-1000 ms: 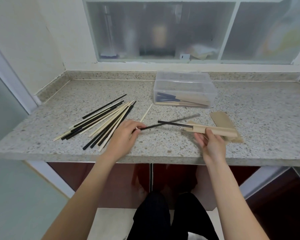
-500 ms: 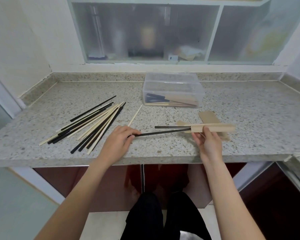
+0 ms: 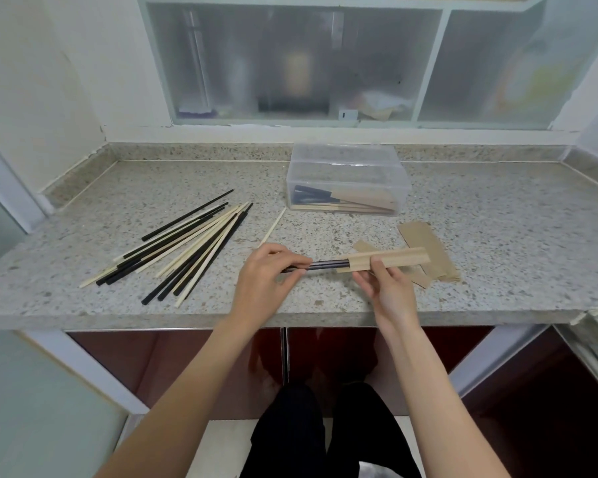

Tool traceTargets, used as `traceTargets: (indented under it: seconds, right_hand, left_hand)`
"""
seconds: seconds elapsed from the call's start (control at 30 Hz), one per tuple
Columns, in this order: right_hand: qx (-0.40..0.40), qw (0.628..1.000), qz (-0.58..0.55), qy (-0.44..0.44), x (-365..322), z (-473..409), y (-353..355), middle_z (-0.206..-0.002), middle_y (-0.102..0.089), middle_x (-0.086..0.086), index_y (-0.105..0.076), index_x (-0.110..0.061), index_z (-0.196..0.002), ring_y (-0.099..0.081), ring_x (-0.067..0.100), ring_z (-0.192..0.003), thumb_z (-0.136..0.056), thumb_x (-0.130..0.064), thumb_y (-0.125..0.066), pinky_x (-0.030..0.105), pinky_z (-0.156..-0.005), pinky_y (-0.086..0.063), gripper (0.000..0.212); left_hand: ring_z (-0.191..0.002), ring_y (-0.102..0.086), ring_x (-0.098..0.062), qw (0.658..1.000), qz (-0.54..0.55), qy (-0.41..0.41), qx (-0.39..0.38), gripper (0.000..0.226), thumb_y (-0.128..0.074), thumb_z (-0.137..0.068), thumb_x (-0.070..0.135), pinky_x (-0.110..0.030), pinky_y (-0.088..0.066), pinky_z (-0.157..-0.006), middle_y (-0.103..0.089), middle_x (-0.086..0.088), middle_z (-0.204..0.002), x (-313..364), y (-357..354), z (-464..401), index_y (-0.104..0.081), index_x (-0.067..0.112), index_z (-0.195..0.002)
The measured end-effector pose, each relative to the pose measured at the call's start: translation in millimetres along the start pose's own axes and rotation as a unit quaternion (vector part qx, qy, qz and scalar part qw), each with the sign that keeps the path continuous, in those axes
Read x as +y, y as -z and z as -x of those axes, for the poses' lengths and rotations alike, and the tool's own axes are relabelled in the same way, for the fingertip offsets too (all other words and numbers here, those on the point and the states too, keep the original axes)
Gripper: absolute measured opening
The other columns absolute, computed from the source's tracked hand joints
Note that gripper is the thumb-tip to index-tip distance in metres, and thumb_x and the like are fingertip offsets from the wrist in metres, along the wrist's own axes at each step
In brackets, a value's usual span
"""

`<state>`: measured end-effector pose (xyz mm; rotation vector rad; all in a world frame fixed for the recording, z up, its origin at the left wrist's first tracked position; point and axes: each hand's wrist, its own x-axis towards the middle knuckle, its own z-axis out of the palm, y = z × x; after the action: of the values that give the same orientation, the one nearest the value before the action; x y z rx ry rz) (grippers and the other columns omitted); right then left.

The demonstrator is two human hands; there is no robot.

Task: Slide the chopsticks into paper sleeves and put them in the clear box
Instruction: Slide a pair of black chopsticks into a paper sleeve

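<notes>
My left hand (image 3: 268, 277) pinches the near ends of a pair of black chopsticks (image 3: 327, 264), whose far ends sit inside a brown paper sleeve (image 3: 399, 258). My right hand (image 3: 387, 288) holds that sleeve from below, thumb on top, just above the counter. A loose pile of black and pale wooden chopsticks (image 3: 187, 246) lies to the left. More brown sleeves (image 3: 428, 250) lie flat behind my right hand. The clear box (image 3: 346, 181) stands further back, open, with several sleeved chopsticks inside.
A single pale chopstick (image 3: 273, 225) lies between the pile and the box. The speckled stone counter (image 3: 515, 236) ends at a front edge close to my wrists. A wall and frosted window run along the back, and a raised ledge on the right.
The two black chopsticks, apart and angled before, now lie together and have gone deeper into the sleeve. My left hand has moved right towards my right hand.
</notes>
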<state>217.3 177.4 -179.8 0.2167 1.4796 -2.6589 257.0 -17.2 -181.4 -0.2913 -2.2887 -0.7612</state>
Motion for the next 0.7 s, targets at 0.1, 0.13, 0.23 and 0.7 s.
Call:
traceTargets:
  seconds: [0.1,0.13,0.23,0.7]
  right_hand:
    - [0.001,0.999,-0.035,-0.025,4.1,1.9,-4.8,-0.098,-0.071,0.007,-0.062,0.000,-0.107,-0.071,0.011,-0.082,-0.097,-0.010,-0.050,0.020,-0.069,-0.057,0.019]
    - [0.004,0.998,-0.052,-0.036,3.2,0.1,-4.5,-0.099,-0.071,0.008,-0.062,0.000,-0.105,-0.071,0.012,-0.084,-0.097,-0.009,-0.050,0.021,-0.071,-0.057,0.017]
    - [0.009,0.995,-0.085,-0.050,-3.7,-7.7,-4.8,-0.104,-0.069,0.011,-0.062,0.000,-0.102,-0.070,0.015,-0.089,-0.096,-0.007,-0.051,0.025,-0.076,-0.058,0.014]
    - [-0.021,0.995,-0.018,-0.099,-106.1,-159.5,-66.3,-0.102,-0.058,0.023,-0.048,0.002,-0.100,-0.065,0.030,-0.086,-0.097,-0.004,-0.047,0.032,-0.057,-0.059,0.007]
  left_hand:
    - [-0.095,-0.052,-0.002,1.000,0.006,0.007,0.030,0.019,-0.070,-0.078,0.023,-0.036,-0.051,-0.083,-0.067,0.010,-0.090,1.6,-6.4,-5.5,-0.073,0.022,-0.097]
    - [-0.101,-0.051,-0.003,0.999,0.025,0.025,0.027,0.023,-0.069,-0.079,0.024,-0.039,-0.049,-0.088,-0.066,0.012,-0.096,1.2,-8.2,-9.5,-0.071,0.023,-0.102]
    - [-0.124,-0.041,-0.003,0.982,0.132,0.137,-0.016,0.041,-0.062,-0.088,0.030,-0.025,-0.036,-0.104,-0.050,0.015,-0.131,5.5,-8.8,-24.7,-0.052,0.028,-0.128]
    - [-0.083,-0.065,-0.013,0.941,0.163,0.294,-0.040,0.018,-0.062,-0.089,0.017,-0.021,-0.051,-0.080,-0.068,-0.009,-0.106,-65.2,-57.3,-206.0,-0.065,0.007,-0.104]
